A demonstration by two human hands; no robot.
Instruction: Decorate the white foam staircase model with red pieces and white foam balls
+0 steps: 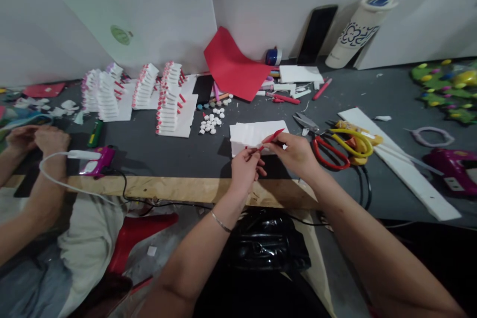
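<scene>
Both my hands hold one small red strip (271, 137) just above the near edge of the grey table (156, 149). My left hand (245, 169) pinches its lower end with closed fingers. My right hand (294, 153) pinches the upper part, which tapers to a point. Right behind the hands lies a white foam sheet (253, 132). Small white round pieces (210, 122) are scattered to its left.
Red-handled scissors (328, 153), yellow-handled scissors (354, 143) and small snips (304, 121) lie to the right. A long white foam strip (402, 169) and a pink glue gun (452, 168) are further right. Stacked white-and-red pieces (167, 104) and a red sheet (234, 65) stand behind. Another person's hands (35, 139) work at far left beside a pink glue gun (97, 160).
</scene>
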